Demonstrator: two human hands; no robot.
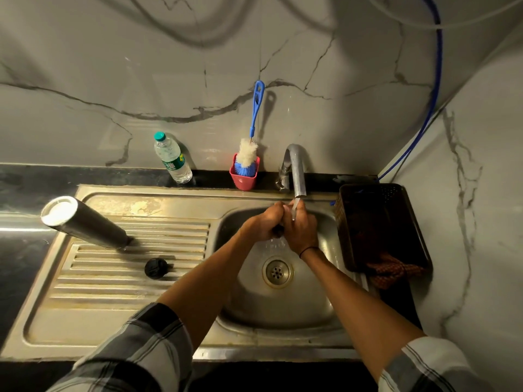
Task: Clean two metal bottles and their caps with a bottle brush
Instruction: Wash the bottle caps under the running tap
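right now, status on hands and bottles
Both hands together under running tap, left hand gripping something small and dark, right hand against it. One metal bottle inverted on drainboard, cap beside. Brush unused.

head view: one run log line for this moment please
hands: left hand and right hand hold small dark object under running steel tap | blue-handled bottle brush: in pink cup | steel bottle: on drainboard

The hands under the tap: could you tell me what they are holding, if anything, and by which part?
The left hand grips a small dark object, mostly hidden by the fingers; what it is and where it is held cannot be told. The right hand presses against it under the running water.
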